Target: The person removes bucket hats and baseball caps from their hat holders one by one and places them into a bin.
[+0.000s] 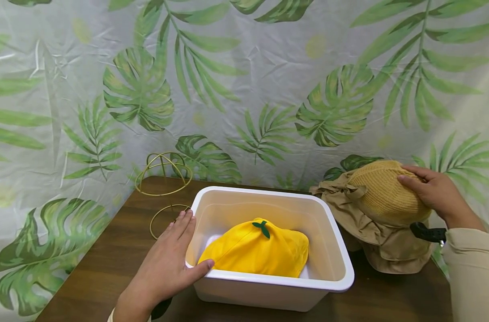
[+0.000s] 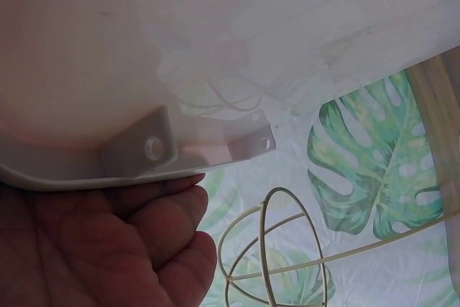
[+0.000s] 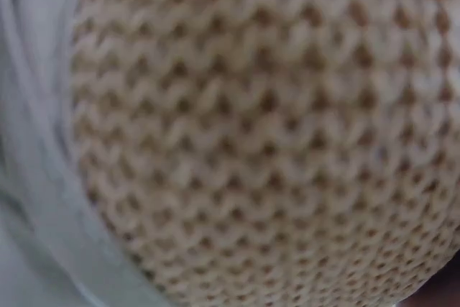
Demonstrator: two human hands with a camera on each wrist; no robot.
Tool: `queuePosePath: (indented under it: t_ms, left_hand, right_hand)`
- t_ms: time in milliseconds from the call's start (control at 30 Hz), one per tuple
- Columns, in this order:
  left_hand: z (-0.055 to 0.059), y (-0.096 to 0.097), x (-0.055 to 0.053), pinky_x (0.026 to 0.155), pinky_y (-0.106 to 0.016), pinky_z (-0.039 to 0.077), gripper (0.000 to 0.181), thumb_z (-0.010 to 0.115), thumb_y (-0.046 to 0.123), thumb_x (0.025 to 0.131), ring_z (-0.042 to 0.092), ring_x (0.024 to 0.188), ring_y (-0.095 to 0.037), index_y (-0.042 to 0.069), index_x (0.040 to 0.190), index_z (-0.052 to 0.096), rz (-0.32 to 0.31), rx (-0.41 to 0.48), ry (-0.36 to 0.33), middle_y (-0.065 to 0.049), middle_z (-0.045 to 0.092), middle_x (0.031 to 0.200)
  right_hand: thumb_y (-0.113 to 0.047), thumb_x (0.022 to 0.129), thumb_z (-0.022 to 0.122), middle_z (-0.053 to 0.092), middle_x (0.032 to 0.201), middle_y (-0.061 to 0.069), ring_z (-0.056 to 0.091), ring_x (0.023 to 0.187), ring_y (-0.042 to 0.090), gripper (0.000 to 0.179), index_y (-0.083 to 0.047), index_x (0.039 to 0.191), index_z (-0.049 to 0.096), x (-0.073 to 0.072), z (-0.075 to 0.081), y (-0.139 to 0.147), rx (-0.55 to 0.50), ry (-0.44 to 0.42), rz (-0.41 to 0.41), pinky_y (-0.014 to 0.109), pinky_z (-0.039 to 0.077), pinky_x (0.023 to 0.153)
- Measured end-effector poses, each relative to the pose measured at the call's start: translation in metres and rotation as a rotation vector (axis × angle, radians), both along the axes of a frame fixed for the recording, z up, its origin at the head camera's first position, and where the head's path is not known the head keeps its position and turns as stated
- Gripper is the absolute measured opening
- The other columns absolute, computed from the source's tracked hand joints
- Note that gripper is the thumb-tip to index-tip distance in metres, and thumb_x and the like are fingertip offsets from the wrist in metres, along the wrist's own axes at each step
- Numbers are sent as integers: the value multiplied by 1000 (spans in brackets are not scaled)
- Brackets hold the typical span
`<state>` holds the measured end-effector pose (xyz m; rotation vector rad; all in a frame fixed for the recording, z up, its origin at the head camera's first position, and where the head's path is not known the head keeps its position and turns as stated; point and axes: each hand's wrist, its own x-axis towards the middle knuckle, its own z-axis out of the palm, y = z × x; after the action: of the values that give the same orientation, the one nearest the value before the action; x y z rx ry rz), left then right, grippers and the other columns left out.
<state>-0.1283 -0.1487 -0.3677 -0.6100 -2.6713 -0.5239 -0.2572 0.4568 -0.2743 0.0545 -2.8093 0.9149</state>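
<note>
My right hand [image 1: 441,192] grips the upper right side of a mustard knitted hat [image 1: 385,192]; its ribbed knit fills the right wrist view. Beneath and behind it lies a tan cloth hat [image 1: 401,250] with a wide brim and a tie. A white plastic bin [image 1: 264,282] stands mid-table, and inside it rests a bright yellow hat [image 1: 248,250] with a green leaf tip. My left hand [image 1: 163,264] touches the bin's left front corner, fingers extended along the rim and thumb over the front edge. In the left wrist view, the fingers [image 2: 165,228] lie under the rim.
A gold wire stand [image 1: 163,174] with a round base is behind the bin's left side. Dark wooden table [image 1: 115,250] surrounds the bin. A leaf-patterned curtain [image 1: 244,89] hangs close behind the table.
</note>
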Motion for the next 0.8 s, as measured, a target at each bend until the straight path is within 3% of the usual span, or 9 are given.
queuePosePath:
  t_ms: [267,433,533,633,700,800]
  left_hand:
    - [-1,1,0,114,-55,28,91,58,62,89,29,145,-35,-9,144,44,-5,-2,18,-20,37,154]
    - [-1,0,0,114,-55,29,90,57,61,89,29,145,-34,-8,145,44,-7,-1,26,-20,37,154]
    - [-1,0,1,114,-55,29,90,57,62,89,29,145,-34,-8,145,44,-7,1,27,-19,37,155]
    - [-1,0,0,113,-55,29,90,58,62,89,30,145,-34,-9,144,44,-9,3,31,-20,37,154]
    - [-1,0,0,114,-55,29,90,58,61,89,30,145,-34,-9,144,44,-9,4,30,-20,37,154]
    - [-1,0,0,114,-55,28,91,59,62,88,28,146,-34,-9,144,44,-8,5,16,-19,36,155]
  right_hand:
    - [-53,99,52,30,152,33,26,134,59,73,-3,150,40,1,2,-2,-33,-23,-13,70,33,97]
    - [-55,98,51,36,154,13,26,137,55,72,-4,148,45,1,2,-3,-51,-8,-41,66,34,101]
    - [-56,96,53,42,148,-5,29,137,51,69,-9,146,49,1,1,-3,-77,0,-72,51,40,100]
    - [-57,94,56,50,131,-25,31,138,47,64,-16,143,55,2,-1,-4,-115,21,-95,32,43,94]
    - [-56,93,58,51,114,-37,34,139,41,59,-20,140,59,3,-2,-5,-134,46,-104,20,41,87]
    - [-54,93,61,50,97,-46,40,137,20,50,-27,134,64,4,-3,-7,-177,81,-107,7,37,76]
